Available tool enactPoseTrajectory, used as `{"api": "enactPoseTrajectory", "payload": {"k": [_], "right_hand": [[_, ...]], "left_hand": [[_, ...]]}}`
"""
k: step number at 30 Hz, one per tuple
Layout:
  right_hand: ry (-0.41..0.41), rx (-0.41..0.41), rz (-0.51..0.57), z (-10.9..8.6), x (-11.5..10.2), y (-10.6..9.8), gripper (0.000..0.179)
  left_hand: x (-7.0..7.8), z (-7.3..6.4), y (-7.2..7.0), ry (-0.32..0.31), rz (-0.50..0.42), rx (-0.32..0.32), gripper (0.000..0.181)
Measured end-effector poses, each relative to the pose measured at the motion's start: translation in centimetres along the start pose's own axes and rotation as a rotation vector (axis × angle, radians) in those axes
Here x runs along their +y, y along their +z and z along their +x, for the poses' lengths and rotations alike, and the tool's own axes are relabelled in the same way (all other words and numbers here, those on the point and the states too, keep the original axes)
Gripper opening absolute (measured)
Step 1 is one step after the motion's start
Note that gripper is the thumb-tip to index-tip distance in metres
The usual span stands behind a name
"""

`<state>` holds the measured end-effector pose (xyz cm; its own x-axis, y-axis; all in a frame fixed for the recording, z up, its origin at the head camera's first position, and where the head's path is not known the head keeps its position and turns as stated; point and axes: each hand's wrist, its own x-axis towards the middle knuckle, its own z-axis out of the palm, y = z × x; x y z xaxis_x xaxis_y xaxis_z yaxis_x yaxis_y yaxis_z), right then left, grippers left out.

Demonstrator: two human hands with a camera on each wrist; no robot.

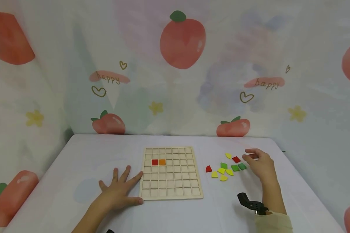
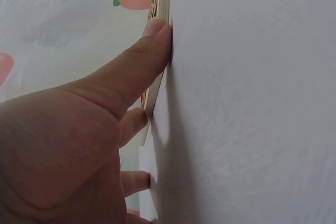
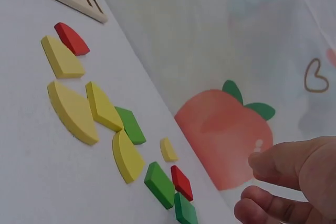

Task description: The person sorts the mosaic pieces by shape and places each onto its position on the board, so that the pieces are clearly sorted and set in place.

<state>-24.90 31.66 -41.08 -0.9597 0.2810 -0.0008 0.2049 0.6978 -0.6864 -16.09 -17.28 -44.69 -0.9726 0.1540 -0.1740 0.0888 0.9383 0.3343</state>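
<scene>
your right hand (image 1: 261,165) is nearer, fingers loosely parted, nothing gripped | loose red square tile (image 1: 236,159): 9 o'clock off your fingertips, no obvious long axis | left hand (image 1: 118,192): splayed

Wooden grid board (image 1: 175,176) lies flat — red square (image 1: 155,162), orange square (image 1: 162,162) inset — loose pieces (image 1: 235,168) beside it.
</scene>
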Motion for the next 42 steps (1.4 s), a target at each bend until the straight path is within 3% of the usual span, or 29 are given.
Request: {"api": "enactPoseTrajectory", "payload": {"k": [5, 13, 29, 35, 42], "right_hand": [[0.060, -0.012, -0.006, 0.3, 1.1, 0.1, 0.050], [0.100, -0.111, -0.003, 0.6, 1.9, 0.6, 0.051], [0.106, -0.161, -0.096, 0.6, 1.5, 1.2, 0.049], [0.115, -0.148, -0.121, 0.8, 1.4, 1.7, 0.048], [0.070, -0.125, -0.182, 0.7, 1.0, 1.9, 0.044]], "left_hand": [[0.0, -0.1, -0.3, 0.015, 0.009, 0.011, 0.099], [0.0, 0.0, -0.1, 0.012, 0.023, 0.003, 0.100], [-0.1, 0.2, 0.1, -0.004, 0.008, 0.003, 0.100], [-0.1, 0.1, -0.1, 0.000, 0.012, 0.005, 0.099], [0.1, -0.2, -0.4, 0.002, 0.010, -0.003, 0.097]]}}
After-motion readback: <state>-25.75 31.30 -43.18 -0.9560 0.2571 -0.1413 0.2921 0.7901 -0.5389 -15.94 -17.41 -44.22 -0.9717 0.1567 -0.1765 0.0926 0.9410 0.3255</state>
